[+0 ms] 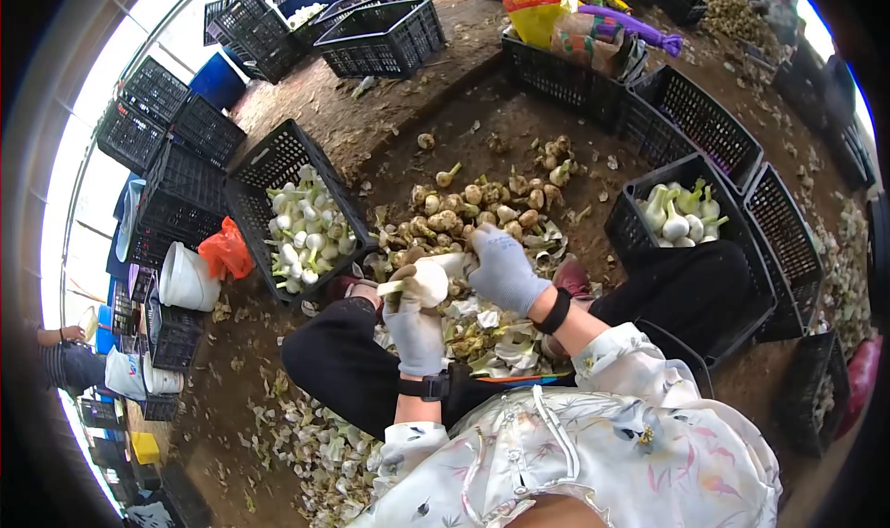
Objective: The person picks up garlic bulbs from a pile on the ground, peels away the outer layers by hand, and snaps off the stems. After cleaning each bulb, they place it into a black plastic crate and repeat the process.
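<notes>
In my gloved left hand [414,329] is a white, peeled-looking garlic bulb [430,282], held up in front of my knees. A pale strip [454,264], perhaps stem or skin, runs from the bulb to my gloved right hand [505,270]. The right fingers are closed around the end of this strip; whether a tool is also in them I cannot make out. Just beyond both hands lies a heap of brownish, unpeeled garlic bulbs [473,196] on the soil. Loose skins [496,338] cover the ground below my hands.
A black crate of white bulbs [243,178] stands to the left, another crate with bulbs [640,227] by my right knee. More black crates [691,101], a white bucket [185,278] and an orange bag [225,250] surround me. Another person's arm [60,335] shows far left.
</notes>
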The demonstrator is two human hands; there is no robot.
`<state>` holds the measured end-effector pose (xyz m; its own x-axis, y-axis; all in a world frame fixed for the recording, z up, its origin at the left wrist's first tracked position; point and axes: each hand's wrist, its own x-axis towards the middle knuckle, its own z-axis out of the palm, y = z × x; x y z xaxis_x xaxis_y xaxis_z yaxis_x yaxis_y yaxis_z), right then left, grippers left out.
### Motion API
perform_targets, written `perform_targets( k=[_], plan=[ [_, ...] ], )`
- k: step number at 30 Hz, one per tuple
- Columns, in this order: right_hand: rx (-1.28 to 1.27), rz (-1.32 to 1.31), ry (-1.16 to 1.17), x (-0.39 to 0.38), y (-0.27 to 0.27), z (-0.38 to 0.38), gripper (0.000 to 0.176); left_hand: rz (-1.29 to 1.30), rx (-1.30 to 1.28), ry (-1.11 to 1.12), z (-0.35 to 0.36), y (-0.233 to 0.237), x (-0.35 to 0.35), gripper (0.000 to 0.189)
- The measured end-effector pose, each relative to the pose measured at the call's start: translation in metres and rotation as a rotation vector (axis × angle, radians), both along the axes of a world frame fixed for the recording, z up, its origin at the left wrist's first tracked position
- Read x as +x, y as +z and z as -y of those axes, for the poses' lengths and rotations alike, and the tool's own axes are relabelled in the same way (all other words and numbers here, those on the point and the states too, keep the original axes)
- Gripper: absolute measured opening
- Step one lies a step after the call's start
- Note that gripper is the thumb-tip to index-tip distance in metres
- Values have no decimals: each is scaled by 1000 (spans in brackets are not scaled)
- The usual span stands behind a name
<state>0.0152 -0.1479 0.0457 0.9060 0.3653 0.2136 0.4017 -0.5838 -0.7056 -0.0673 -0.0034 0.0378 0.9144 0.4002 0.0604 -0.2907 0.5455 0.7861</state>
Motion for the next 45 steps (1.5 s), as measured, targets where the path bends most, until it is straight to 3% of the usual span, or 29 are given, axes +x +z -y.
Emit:
perform_targets(
  k=[2,5,7,8,10,11,12,13,14,17,18,20,22,23,24,25,26,28,30,31,34,35,38,39,40,41,42,44,45],
  plan=[
    [-43,-77,-18,13,-23,9,16,-3,-33,-40,-4,1,1,30],
    [-154,-75,-36,22,-64,21,21,77,-374,-138,-7,2,5,43],
    [-509,-463,232,25,-94,30,29,109,-394,-138,-5,10,10,46],
    [-438,-486,205,21,-100,32,34,143,-415,-134,-4,14,13,50],
    [516,-1046,-1,8,-102,27,39,138,-337,-100,-10,-13,21,48],
    [518,-1053,-5,6,-100,23,39,-98,102,-91,-11,-27,25,50],
    [1014,-1303,75,7,-96,18,42,-328,542,-78,-13,-41,28,52],
    [1526,-1517,165,10,-92,14,46,-174,216,-196,8,-39,35,53],
    [1636,-1539,147,18,-89,11,52,-151,142,-235,18,-43,41,54],
    [1637,-1399,-150,54,-107,28,36,-249,142,-86,18,-62,49,54],
    [1576,-1094,-179,54,-106,35,30,-309,167,-112,20,-60,50,53],
    [1439,-924,-289,57,-90,34,25,-377,190,-147,31,-48,53,53],
    [1195,-729,-161,40,-88,20,26,-275,148,-374,48,-36,54,56],
    [894,-670,-75,34,-72,14,30,-257,182,-316,51,-43,55,56],
    [1131,-892,-77,27,-85,3,34,-307,130,-227,55,-58,55,53],
    [1110,-702,12,28,-91,-6,35,-346,73,-138,56,-75,58,50],
    [1273,-931,112,28,-83,-4,39,-388,-1,-58,53,-84,61,47],
    [1088,-768,126,27,-69,-5,41,-388,-422,-64,46,-80,63,33],
    [947,-690,-34,26,-64,-6,31,-285,-427,-92,40,-77,60,38],
    [950,-807,-68,26,-76,2,25,-320,-319,-45,44,-44,55,40],
    [989,-980,-27,26,-79,16,16,-191,-126,-120,39,-45,52,41],
    [844,-943,-22,25,-73,20,16,-172,38,-142,36,-43,50,43],
    [569,-522,43,29,-114,14,12,-88,-182,-189,41,-43,51,40],
    [306,-229,8,30,-140,13,16,-148,514,-34,26,-65,51,40],
    [302,-261,-56,29,-126,15,18,-196,1193,99,17,-92,40,40],
    [409,-273,85,31,-165,29,29,-146,538,-54,22,-76,33,46],
    [950,-567,137,36,-211,28,41,-117,-127,-168,25,-46,45,55],
    [869,-540,75,32,-169,29,40,-355,120,-340,38,-10,48,79],
    [817,-479,94,28,-132,30,40,-226,491,-289,44,-25,49,86]
  ],
)
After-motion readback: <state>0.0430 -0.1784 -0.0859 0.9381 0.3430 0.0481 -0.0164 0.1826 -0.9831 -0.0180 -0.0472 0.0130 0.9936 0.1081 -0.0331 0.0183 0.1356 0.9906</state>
